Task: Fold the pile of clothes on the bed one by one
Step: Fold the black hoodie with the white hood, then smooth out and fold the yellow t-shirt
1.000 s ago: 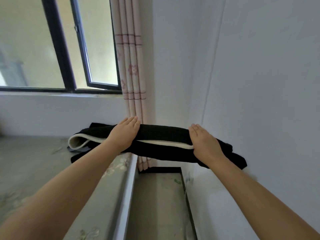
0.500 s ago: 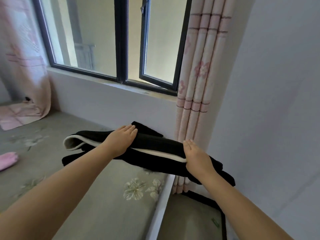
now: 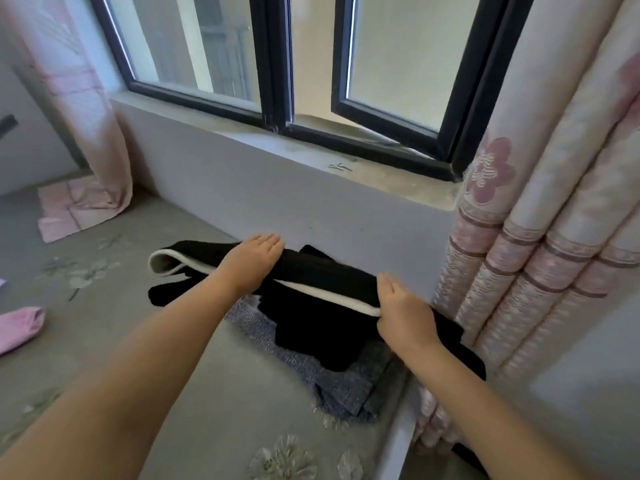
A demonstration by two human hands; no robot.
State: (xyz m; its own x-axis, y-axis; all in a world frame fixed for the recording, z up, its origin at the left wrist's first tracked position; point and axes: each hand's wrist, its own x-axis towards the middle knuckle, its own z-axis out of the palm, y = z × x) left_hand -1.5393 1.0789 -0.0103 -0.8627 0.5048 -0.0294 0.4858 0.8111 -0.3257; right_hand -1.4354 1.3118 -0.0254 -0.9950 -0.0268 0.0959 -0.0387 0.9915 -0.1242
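A folded black garment with a white lining hangs in the air near the bed's far right corner. My left hand holds its left part, fingers flat on top. My right hand pinches its right end, fingers straight over the top; both thumbs are hidden underneath. Just below it, on the grey flowered bed, lies a stack with a folded black piece on a grey knit piece.
A pink garment lies at the bed's left edge and a pink folded cloth at the far left. A wall with a window sill runs behind. Pink curtains hang right of the bed's edge.
Both hands have carried the black garment leftward from beyond the bed's edge to above the stack in the corner. Their hold on it is unchanged.
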